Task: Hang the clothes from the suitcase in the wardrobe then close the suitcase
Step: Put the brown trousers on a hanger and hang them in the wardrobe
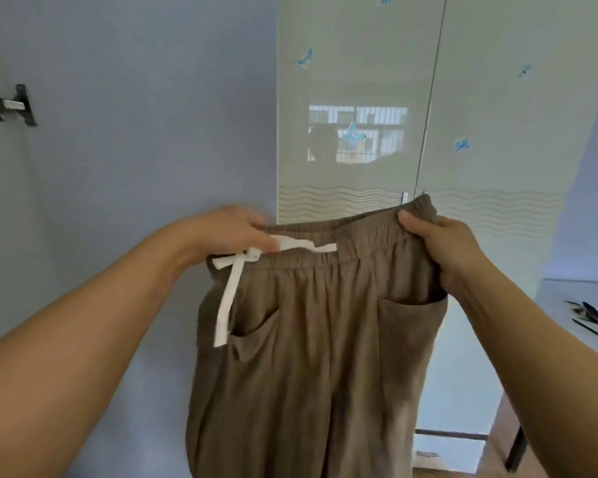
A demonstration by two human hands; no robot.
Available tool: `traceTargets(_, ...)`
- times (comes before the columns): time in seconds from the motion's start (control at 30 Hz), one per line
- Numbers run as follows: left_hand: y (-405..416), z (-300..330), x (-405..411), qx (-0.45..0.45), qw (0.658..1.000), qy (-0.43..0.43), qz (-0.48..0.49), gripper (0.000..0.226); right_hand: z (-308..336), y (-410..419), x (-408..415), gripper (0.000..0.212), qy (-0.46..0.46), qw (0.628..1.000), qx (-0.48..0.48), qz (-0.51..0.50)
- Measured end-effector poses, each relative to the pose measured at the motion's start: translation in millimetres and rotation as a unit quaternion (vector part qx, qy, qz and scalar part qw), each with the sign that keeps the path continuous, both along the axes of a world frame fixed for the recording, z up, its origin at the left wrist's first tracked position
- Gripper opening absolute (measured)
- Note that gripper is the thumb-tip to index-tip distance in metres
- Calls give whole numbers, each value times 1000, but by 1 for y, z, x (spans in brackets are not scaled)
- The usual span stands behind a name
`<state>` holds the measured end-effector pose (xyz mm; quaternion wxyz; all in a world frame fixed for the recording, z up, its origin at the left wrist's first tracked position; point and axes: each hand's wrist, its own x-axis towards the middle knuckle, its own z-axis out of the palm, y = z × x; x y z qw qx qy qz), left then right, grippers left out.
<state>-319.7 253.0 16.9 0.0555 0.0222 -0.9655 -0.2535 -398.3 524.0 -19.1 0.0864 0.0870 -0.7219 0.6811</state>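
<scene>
A person held up a pair of brown, soft-fabric trousers with a white drawstring (311, 339) by the elastic waistband, left hand (232, 232) and right hand (439, 246) each with fingers pinching an end. The glossy pale-green wardrobe (463, 98) stood just beyond, doors closed. No hanger or suitcase was visible; hanging looked not yet done

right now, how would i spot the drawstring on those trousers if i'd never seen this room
Find the pale wardrobe with blue butterflies on its doors; in front of it two hands hold up brown trousers by the waistband. The drawstring is the white flat cord at the waistband under the left hand, one tail hanging beside the pocket. It is the only white thing on the brown cloth.
</scene>
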Motion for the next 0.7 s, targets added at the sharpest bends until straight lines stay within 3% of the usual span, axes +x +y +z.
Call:
traceTargets(0.1,18,14,1,100,993,43,56,20,6,-29,5,16,67,996,33,-48)
traceTargets(0.27,34,31,1,348,935,31,64,17,35,-66,43,17,127,982,62,126)
traceTargets(0.37,40,35,1,428,902,30,36,12,43,-82,64,39,173,948,149,220)
traceTargets(0.47,41,36,5,456,889,34,-13,39,41,-90,64,57,167,948,185,197)
traceTargets(0.53,41,35,11,480,874,30,-70,45,37,-88,57,47,162,962,173,134)
traceTargets(0.6,38,33,16,491,864,50,-94,48,37,-83,53,38,140,975,93,144)
traceTargets(0.7,24,30,14,328,929,167,-38,82,44,-66,48,47,94,969,-52,222)
